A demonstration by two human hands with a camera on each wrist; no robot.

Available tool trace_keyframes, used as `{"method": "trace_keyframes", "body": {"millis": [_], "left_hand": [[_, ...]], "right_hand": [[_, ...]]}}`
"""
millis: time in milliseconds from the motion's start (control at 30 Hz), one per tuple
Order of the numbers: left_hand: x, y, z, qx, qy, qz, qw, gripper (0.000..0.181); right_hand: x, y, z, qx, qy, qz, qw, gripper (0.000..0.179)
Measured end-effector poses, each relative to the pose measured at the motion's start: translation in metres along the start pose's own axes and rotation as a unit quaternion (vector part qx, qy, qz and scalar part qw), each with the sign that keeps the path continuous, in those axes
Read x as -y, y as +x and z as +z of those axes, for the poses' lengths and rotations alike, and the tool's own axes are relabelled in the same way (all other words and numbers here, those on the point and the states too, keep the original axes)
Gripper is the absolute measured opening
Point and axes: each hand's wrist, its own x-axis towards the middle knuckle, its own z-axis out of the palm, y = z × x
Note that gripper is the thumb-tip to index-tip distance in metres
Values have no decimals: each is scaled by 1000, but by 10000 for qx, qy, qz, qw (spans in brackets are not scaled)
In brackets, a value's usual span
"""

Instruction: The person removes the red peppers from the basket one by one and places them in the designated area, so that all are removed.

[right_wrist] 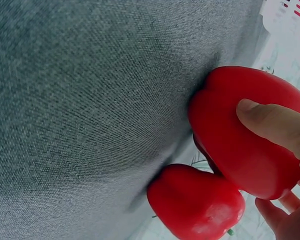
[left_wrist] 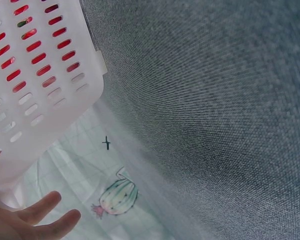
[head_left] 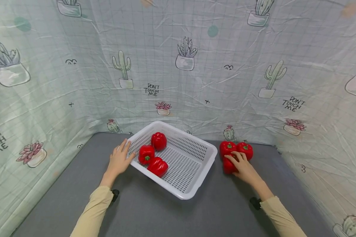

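Observation:
A white perforated plastic basket (head_left: 179, 166) sits askew on the grey surface, with three red bell peppers inside. Those are a rear pepper (head_left: 158, 141), a left pepper (head_left: 146, 154) with its green stem showing, and a front pepper (head_left: 158, 167). My left hand (head_left: 118, 160) rests at the basket's left rim, fingers spread and extended. To the right of the basket, my right hand (head_left: 244, 167) grips a red bell pepper (right_wrist: 240, 130), thumb on its near side and fingers around the far side. Two more bell peppers, one left (head_left: 226, 148) and one right (head_left: 246, 149), lie just behind it.
A pale curtain (head_left: 192, 95) printed with potted cacti hangs behind and along both sides of the grey tabletop (head_left: 213, 210). The basket's back corner stands close to it, as do the peppers at right. A dark band (head_left: 115, 195) circles the left wrist.

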Motion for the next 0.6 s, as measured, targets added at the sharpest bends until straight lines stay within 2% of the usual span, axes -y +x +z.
{"method": "trace_keyframes", "body": {"millis": [400, 600], "left_hand": [[0, 0, 1, 8, -30, -17, 10000, 60], [0, 0, 1, -2, -21, -18, 10000, 60]], "right_hand": [[-1, -1, -5, 197, 22, 162, 9997, 74], [0, -2, -5, 111, -27, 95, 9999, 75]]}}
